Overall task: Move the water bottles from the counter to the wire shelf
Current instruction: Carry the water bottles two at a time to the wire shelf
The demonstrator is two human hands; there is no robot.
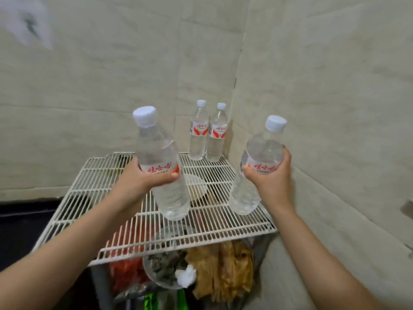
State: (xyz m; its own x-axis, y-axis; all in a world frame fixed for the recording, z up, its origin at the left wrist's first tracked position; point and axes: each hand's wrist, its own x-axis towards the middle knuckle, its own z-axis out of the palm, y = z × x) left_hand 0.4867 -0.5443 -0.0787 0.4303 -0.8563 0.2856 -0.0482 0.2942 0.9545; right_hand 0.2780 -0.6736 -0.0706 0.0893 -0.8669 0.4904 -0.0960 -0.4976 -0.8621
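Water bottles, four counted: two stored, two carried over the wire shelf (223, 222).
Your left hand (143, 182) grips the left bottle (161, 157) at its label; your right hand (270, 182) grips the right bottle (259, 157) likewise, both tilted. Bring each upright, then set its base flat across several wires, just beside the rear-left bottle (197, 133) and rear-right bottle (216, 135) standing in the back corner.

Two bottles (206, 130) stand side by side at the wire shelf's (116, 182) back right corner
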